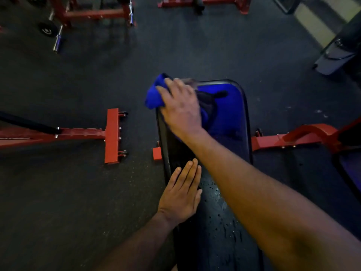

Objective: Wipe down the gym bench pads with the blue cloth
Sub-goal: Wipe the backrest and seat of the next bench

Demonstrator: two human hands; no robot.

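A long black bench pad (224,222) runs from the bottom centre up to mid-frame, its near part speckled with droplets and its far end glossy with a blue reflection. At the pad's far left corner my right hand (181,108) presses the bunched blue cloth (154,94), fingers spread over it; part of the cloth hangs past the pad's edge. My left hand (181,194) lies flat with straight fingers on the pad's left edge, nearer to me.
Red steel frame feet sit on the dark rubber floor: one to the left (111,135), one to the right (293,136), and a small red foot (157,153) by the pad. Racks with barbells (58,38) stand at the back left. A grey machine (336,55) is at the far right.
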